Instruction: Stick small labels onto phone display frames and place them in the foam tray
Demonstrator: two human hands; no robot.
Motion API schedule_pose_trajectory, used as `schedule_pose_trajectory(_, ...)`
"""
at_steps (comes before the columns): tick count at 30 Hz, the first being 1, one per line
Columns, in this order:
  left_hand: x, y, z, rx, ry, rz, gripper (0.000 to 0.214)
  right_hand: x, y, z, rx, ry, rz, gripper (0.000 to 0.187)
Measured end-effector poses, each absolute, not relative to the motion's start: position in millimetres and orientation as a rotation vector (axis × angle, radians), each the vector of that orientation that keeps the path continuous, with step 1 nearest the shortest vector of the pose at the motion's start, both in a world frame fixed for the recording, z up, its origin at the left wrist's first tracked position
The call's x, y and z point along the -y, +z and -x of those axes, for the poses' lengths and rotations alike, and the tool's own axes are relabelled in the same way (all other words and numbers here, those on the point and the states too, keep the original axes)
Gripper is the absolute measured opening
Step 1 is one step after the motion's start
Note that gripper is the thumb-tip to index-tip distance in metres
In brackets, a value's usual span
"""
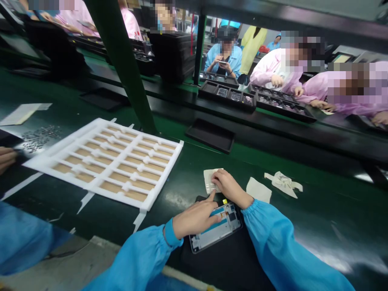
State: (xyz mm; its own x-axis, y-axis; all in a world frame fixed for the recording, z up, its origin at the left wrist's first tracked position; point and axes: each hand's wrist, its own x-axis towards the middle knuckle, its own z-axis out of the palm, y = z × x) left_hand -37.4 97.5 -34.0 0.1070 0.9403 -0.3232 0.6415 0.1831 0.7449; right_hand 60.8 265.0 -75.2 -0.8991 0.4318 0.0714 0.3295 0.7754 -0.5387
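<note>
A smartphone body (pixel 212 236) with its inner frame, blue strips and a yellow tab exposed lies on a black mat (pixel 224 262). My left hand (pixel 195 218) is over its upper left part, thumb across the frame. The left index finger stretches to a small white sticker sheet (pixel 208 178), which carries a row of small pale pieces. Bent fingers of my right hand (pixel 228 186) pinch at that sheet; its fingertips are partly hidden. Right of this hand lies a piece of white paper (pixel 259 190), and beyond it a crumpled white backing sheet (pixel 284 184).
A white foam tray (pixel 119 161) with slots is taped to the green bench on the left. Small dark parts (pixel 41 137) lie scattered past it, near another person's hand (pixel 6 158). A black tray (pixel 210 135) stands ahead. A green post (pixel 124 64) rises behind the foam tray.
</note>
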Motion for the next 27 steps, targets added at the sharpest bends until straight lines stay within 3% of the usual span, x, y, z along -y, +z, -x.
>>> schedule_pose_trajectory(5, -96, -36, 37, -1.601, 0.545, -1.515, 0.028, -263, -75, -61, 2.493, 0.960, 0.700, 0.015)
schedule_pose_trajectory(10, -84, -24, 34, -1.618, 0.641, -1.619, 0.025, -247, -38, -92, 2.169, 1.068, 0.787, 0.015)
schedule_pose_trajectory(18, -66, -3, 18, -1.642, 0.318, -1.949, 0.020, -165, -3, -174, 2.215, 1.064, 0.813, 0.005)
schedule_pose_trajectory(23, -60, -18, 9, -1.695, 0.585, -2.111, 0.030, -147, -16, -187, 2.287, 0.941, 0.742, 0.006)
schedule_pose_trajectory(27, -58, -22, 6, -1.644, 0.970, -2.280, 0.018, -146, -16, -187, 2.292, 0.906, 0.650, 0.008)
